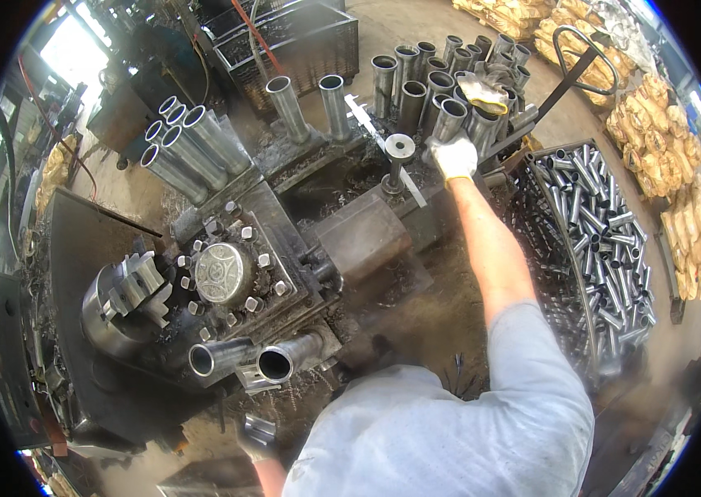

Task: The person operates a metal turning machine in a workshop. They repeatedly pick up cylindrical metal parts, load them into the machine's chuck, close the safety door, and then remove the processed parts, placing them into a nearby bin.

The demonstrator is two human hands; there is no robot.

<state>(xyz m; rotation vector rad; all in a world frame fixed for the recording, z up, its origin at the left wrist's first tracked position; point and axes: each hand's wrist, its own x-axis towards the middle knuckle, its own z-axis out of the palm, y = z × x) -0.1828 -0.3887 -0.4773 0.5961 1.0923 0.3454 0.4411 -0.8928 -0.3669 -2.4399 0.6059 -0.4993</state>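
Note:
My right hand [455,157], in a white glove, reaches far forward to a cluster of upright metal tubes. Its fingers close on the side of one steel tube [450,121] at the near edge of that cluster; the fingertips are partly hidden. Low in the picture, beside my body, my left hand [257,449] is closed round a short shiny metal piece [260,428], which looks like a tube section. Shadow covers part of that hand. Two wide tubes [276,364] lie on the lathe's near side, open ends toward me.
A lathe chuck [122,306] and a square tool post [224,273] with bolts stand at left. Several tubes [193,153] stand behind them. A bin [570,273] of small tubes is at right, a pallet-jack handle [570,79] beyond. Wrapped bundles [648,137] line the far right.

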